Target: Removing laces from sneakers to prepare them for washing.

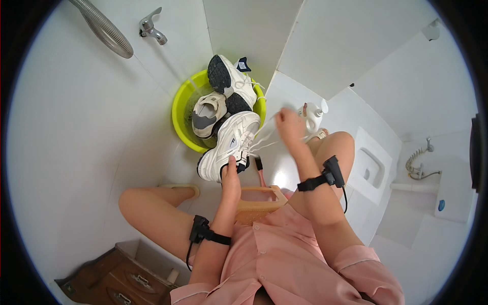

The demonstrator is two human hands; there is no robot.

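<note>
My left hand (231,177) grips a white sneaker (228,141) at its heel collar, with the thumb on the outside and the fingers hidden in or behind it. The toe points up toward a lime-green basin (179,126). To the right, my right hand (290,124), slightly blurred, is closed on the sneaker's white shoelace (267,133), drawn out from the shoe. Inside the basin, a beige and grey shoe (207,114) sits in water. Another white sneaker with a black sole (236,82) leans across the far rim.
A chrome tap (152,28) runs water into the basin; a metal hose (108,36) hangs beside it. On the floor are a white pump bottle (312,116), a black-bristled brush (259,164) and a squat toilet (370,164). An orange plastic stool (255,213) is between my legs.
</note>
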